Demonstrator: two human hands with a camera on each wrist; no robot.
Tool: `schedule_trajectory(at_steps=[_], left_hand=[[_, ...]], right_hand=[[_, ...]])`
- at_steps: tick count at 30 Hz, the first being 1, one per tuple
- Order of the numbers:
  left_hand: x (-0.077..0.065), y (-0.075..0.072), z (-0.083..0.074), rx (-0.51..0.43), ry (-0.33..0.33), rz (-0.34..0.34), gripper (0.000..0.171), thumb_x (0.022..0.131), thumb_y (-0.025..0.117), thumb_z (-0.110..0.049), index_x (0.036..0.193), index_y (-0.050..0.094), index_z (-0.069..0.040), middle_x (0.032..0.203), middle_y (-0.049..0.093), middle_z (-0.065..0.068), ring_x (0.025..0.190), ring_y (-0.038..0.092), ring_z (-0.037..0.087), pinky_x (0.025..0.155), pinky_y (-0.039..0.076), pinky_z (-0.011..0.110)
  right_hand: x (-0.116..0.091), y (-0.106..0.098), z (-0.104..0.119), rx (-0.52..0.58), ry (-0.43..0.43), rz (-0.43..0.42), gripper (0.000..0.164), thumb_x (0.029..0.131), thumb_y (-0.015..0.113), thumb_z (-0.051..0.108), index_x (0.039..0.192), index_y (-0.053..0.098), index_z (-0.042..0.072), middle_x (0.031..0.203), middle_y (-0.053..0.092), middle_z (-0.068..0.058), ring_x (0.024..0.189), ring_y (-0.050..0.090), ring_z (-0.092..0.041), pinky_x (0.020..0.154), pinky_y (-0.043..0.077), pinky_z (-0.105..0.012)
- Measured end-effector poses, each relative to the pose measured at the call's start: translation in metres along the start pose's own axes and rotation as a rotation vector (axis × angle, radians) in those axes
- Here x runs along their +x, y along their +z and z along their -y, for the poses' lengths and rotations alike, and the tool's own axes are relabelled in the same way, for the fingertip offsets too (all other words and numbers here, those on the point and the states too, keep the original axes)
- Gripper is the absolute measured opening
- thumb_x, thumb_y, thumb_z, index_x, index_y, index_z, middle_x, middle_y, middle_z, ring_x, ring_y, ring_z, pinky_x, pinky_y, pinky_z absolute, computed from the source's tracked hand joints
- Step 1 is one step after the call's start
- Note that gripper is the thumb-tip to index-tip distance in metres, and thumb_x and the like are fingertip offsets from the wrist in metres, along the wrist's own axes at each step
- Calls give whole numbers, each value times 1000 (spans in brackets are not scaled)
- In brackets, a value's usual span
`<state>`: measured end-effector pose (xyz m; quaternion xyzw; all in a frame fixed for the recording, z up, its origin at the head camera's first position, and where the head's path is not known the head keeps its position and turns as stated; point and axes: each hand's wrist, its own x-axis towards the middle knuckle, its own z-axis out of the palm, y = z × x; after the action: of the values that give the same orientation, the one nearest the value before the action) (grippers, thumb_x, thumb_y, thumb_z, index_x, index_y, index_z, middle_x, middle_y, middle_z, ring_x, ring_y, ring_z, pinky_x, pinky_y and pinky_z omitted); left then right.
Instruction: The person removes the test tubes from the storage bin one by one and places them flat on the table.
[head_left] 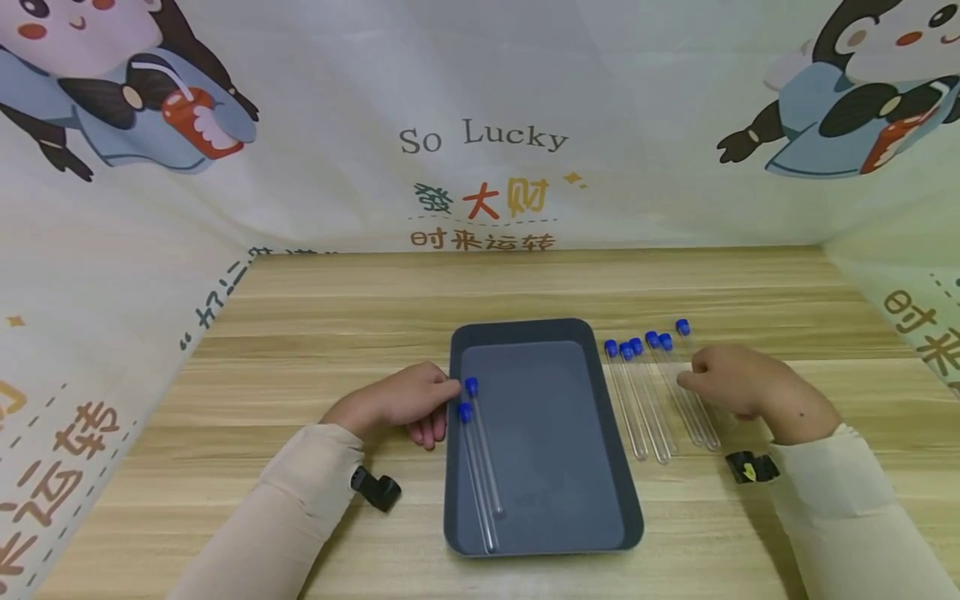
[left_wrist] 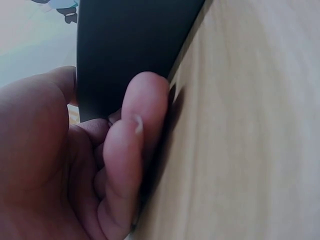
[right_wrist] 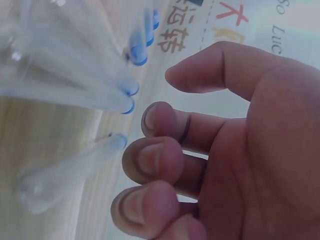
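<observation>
A dark grey rectangular tray [head_left: 547, 433] lies on the table. My left hand [head_left: 405, 400] grips its left rim, the thumb over the edge and the fingers [left_wrist: 145, 95] bent against the outer wall. Inside, along the left side, are two clear test tubes with blue caps, one tube [head_left: 486, 458] slightly farther back than the other [head_left: 474, 475]. Several more capped tubes [head_left: 633, 400] lie right of the tray. Over the rightmost tube [head_left: 682, 327] hovers my right hand [head_left: 750, 387], its fingers loosely bent and apart from the thumb, with nothing between them.
The wood-grain table [head_left: 360, 308] is bounded at the back and sides by a white printed cloth [head_left: 337, 100]. A small black device [head_left: 377, 490] sits at the left wrist, another [head_left: 752, 468] at the right wrist.
</observation>
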<state>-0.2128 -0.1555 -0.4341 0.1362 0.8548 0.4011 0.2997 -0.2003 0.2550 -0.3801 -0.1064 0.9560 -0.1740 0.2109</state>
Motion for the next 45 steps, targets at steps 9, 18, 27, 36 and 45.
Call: schedule_trajectory(at_steps=[9, 18, 27, 36, 45], left_hand=[[0, 0, 0, 4, 8, 4, 55, 100, 37, -26, 62, 68, -1, 53, 64, 3, 41, 61, 12, 42, 53, 27], [0, 0, 0, 0, -6, -3, 53, 99, 37, -26, 63, 68, -2, 54, 64, 4, 41, 61, 12, 41, 52, 26], [-1, 0, 0, 0, 5, -6, 54, 100, 38, -26, 63, 67, 0, 53, 64, 3, 41, 61, 12, 42, 52, 27], [0, 1, 0, -2, -1, -3, 54, 100, 38, -26, 62, 68, -1, 53, 64, 3, 41, 61, 12, 41, 52, 26], [0, 1, 1, -7, 0, 1, 55, 100, 38, -27, 62, 68, 0, 52, 64, 4, 41, 61, 12, 40, 51, 26]], right_hand=[[-6, 2, 18, -53, -56, -103, 34, 99, 48, 29, 68, 39, 16, 61, 37, 3, 50, 38, -12, 50, 33, -29], [-14, 1, 44, -82, -77, -339, 29, 100, 44, 31, 81, 54, 11, 58, 43, 1, 50, 41, -15, 45, 31, -29], [-21, 4, 64, -67, -123, -449, 26, 99, 49, 29, 93, 63, 9, 59, 53, 2, 48, 43, -14, 43, 34, -28], [-26, 9, 80, -71, -250, -617, 14, 94, 57, 20, 95, 64, 8, 69, 62, -1, 52, 47, -12, 47, 38, -27], [-25, 21, 92, -34, -426, -699, 14, 88, 58, 4, 99, 66, 7, 90, 66, -4, 80, 62, -18, 66, 52, -33]])
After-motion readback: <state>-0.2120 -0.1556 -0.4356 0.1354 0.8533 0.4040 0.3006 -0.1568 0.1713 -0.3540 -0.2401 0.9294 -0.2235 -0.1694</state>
